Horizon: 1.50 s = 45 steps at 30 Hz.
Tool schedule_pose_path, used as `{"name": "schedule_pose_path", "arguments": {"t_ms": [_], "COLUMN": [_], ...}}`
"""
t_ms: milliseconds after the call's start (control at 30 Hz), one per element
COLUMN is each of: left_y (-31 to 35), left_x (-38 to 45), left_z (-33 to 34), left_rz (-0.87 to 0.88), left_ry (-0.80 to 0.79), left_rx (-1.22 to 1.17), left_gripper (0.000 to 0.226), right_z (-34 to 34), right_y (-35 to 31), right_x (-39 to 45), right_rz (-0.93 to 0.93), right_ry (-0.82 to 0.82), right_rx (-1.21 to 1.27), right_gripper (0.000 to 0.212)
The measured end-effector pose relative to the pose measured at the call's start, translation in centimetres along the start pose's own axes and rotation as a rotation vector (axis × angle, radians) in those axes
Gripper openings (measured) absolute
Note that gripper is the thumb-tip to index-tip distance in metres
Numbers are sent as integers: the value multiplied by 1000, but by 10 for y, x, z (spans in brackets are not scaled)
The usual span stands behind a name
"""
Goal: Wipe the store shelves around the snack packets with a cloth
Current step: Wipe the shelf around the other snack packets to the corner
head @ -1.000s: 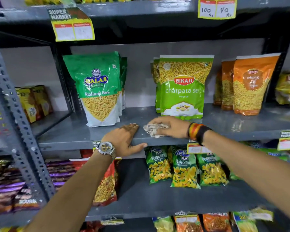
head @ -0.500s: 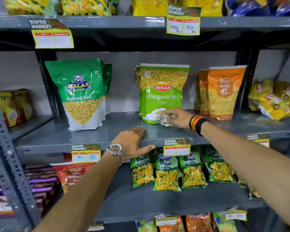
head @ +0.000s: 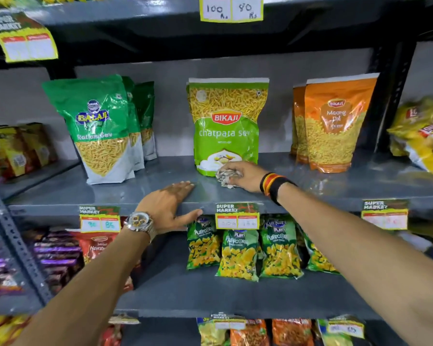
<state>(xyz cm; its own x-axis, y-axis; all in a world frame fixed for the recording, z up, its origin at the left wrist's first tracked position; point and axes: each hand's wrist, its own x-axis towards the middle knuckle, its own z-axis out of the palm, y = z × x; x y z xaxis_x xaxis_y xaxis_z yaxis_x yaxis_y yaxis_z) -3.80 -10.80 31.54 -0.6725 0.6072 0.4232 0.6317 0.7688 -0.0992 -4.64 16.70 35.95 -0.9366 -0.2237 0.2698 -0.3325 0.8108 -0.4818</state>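
**Cloth pressed to the shelf at the foot of the sev packet**

The crumpled pale grey cloth (head: 227, 176) lies bunched on the grey metal shelf (head: 323, 182), touching the bottom front edge of the light-green Bikaji chatpata sev packet (head: 226, 126). The right hand (head: 245, 174), with a red, yellow and black band at its wrist, is closed over the cloth from the 3 o'clock side, fingers curled around it. The left hand (head: 171, 207), wearing a silver wristwatch (head: 140, 222), rests flat at 7 o'clock of the cloth, fingers spread on the shelf top and thumb hooked under the front lip; it holds nothing. At 9 o'clock of the sev packet stands a dark-green Balaji Ratlami sev packet (head: 100, 128); at 3 o'clock, an orange Bikaji moong dal packet (head: 335, 121). Yellow packets (head: 420, 133) at the far right are too blurred to read, perhaps chips.
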Motion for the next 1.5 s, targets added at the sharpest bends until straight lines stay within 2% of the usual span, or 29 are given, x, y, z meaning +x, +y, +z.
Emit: {"name": "schedule_pose_path", "arguments": {"t_ms": [100,233,267,300,400,433,533,600,700,767,900,1000,1267,1400,1500], "left_y": [1,3,2,2,1,0,-3,-5,-8,-7,0,17,63,60,59], "left_x": [-2,-1,-2,-2,-3,-3,-3,-3,-2,-1,3,13,49,49,48], "left_z": [-2,-4,-5,-5,-5,-4,-2,0,1,-1,-5,-6,1,10,11], "left_rz": [-6,-9,-10,-9,0,-1,9,26,40,48,36,63,92,62,64], "left_ry": [1,-11,-10,-7,-7,-7,-17,-16,-14,-29,-55,-63,-110,-102,-109], "left_rx": [4,12,16,20,16,12,7,11,1,-14,-19,12,73,65,48], "left_gripper": [95,92,91,92,94,96,98,97,93,93,96,101,115,109,106], "right_z": [-4,-34,-44,-53,-57,-51,-22,-11,-18,-38,-84,-98,-86,-79,-75], "right_y": [-12,-32,-35,-37,-24,-21,-9,-17,-40,-46,-21,9,65,75,58], "right_x": [-19,-67,-72,-73,-54,-48,-38,-51,-85,-108,-120,-103,-45,-50,-91], "right_rz": [-43,-82,-71,-44,56,96,153,111,29,38,150,200,210,74,-47], "right_ry": [-46,-300,-312,-278,-12,32,52,42,-70,-113,114,181,79,18,-54], "right_rx": [-22,66,83,84,40,34,10,-50,-14,-10,-2,0,-64,-85,-38], "right_gripper": [40,38,40,41,42,41,36,35,36,36,36,33,34,33,34]}}
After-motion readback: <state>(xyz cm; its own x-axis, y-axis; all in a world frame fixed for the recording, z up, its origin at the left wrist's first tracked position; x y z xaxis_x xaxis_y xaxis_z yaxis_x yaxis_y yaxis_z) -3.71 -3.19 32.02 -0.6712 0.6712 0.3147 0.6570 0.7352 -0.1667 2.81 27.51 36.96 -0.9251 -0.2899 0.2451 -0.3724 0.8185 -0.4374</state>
